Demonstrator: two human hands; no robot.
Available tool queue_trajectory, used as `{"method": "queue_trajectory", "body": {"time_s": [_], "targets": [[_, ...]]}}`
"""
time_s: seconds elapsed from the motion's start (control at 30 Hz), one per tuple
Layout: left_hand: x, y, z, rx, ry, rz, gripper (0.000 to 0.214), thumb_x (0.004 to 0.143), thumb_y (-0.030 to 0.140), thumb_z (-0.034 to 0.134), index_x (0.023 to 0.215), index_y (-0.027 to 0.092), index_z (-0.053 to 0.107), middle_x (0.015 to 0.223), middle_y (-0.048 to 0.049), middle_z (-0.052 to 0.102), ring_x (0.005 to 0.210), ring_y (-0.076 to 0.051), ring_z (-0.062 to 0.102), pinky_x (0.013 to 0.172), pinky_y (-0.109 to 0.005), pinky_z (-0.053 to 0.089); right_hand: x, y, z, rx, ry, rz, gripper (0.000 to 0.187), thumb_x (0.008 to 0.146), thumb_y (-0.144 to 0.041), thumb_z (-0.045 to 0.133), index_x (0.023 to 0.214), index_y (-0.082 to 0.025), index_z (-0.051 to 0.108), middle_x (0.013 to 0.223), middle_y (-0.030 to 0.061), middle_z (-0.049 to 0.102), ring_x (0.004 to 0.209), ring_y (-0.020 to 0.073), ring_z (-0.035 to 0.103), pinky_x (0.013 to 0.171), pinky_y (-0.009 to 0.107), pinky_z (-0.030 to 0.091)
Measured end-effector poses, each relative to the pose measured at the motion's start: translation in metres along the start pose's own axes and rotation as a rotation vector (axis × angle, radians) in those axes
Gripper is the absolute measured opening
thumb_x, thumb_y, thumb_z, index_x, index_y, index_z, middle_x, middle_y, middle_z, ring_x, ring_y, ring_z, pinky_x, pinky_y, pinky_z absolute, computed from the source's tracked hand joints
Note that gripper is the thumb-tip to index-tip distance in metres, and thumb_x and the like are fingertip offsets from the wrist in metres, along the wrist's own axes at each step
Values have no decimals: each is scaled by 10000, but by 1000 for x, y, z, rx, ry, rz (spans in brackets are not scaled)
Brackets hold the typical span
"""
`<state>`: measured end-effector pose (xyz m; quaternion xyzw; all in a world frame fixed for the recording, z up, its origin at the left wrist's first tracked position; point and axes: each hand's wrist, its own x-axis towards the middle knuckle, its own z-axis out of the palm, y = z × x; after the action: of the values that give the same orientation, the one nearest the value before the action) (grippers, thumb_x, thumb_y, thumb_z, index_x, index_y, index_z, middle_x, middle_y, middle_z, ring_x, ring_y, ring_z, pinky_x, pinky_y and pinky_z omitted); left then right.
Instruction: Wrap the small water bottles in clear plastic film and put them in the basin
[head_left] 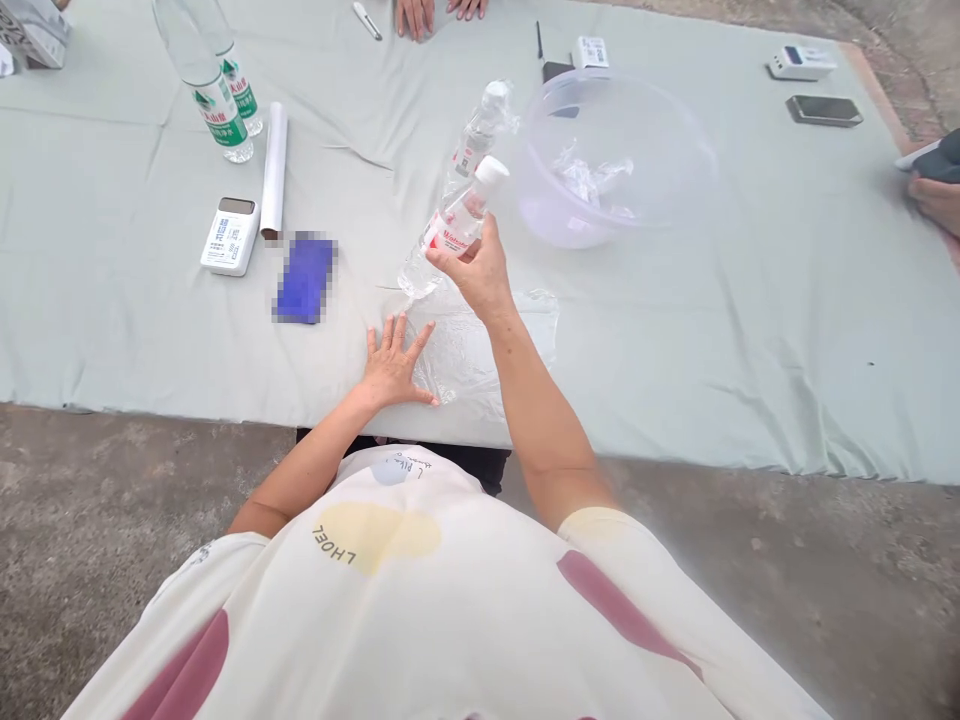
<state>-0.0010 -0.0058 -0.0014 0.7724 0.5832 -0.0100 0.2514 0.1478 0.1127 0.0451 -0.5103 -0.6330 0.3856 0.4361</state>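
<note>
A pale green cloth is covering the long table, creasing into folds on the right and dropping over the near edge. Rough grey concrete is showing below that edge and again past the far right corner.

Near the middle of the cloth, the right hand is clamping the bottle at its red-and-white label. The bottle is leaning in view above the upper left edge of a clear film; whether its base is touching the cloth, I cannot tell. The left hand is holding nothing, its fingers spreading wide, palm down, at the film's left edge.

A second bottle is standing just behind, loose plastic wrapping its top. Beside it, a clear basin is holding crumpled plastic.

Leftward, two green-label bottles, a white roll, a white gadget and a pixelated blue item are occupying the cloth. A co-worker's hands are resting at the far side. A phone is lying near the right end, where another person's hand is partly showing.
</note>
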Motion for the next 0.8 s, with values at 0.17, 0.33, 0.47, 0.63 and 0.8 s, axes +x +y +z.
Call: {"method": "queue_trajectory", "body": {"time_s": [0.17,0.33,0.47,0.63,0.8], "targets": [[-4,-8,-5,-89,24,44,1412,550,688,829,1612,240,15,1667,-197,-110,1529,-433,-101,1185,-666,-4,-67,-12,-36,123,-151,259,818,739,-661,714,1407,-266,457,1116,68,691,1042,277,653,760,382,556],[-8,-10,-3,-68,39,30,1415,554,662,842,1612,215,15,1668,-214,-69,1540,-407,-60,1202,-637,0,-95,7,-18,-29,-188,464,640,769,-609,689,1265,-228,552,1058,69,686,960,244,632,738,368,536],[-16,-12,1,-50,80,11,1388,574,675,827,1609,168,55,1665,-233,-18,1541,-414,-37,1200,-650,24,-90,11,-4,-223,-250,428,484,816,-616,627,1096,-222,598,993,64,654,864,225,608,732,368,513],[-37,-20,10,-86,277,-101,993,777,642,688,1523,106,312,1635,-274,164,1539,-414,76,1185,-662,133,-88,4,-3,-560,-300,369,485,878,-694,469,912,-223,578,906,63,639,781,230,586,726,393,475],[-51,-20,21,-56,416,-156,392,858,475,665,1031,125,628,1560,-279,351,1519,-423,184,1171,-655,198,-86,-1,-14,-623,-206,361,622,898,-667,482,1316,-209,529,1151,112,648,960,272,621,831,424,478]]}}
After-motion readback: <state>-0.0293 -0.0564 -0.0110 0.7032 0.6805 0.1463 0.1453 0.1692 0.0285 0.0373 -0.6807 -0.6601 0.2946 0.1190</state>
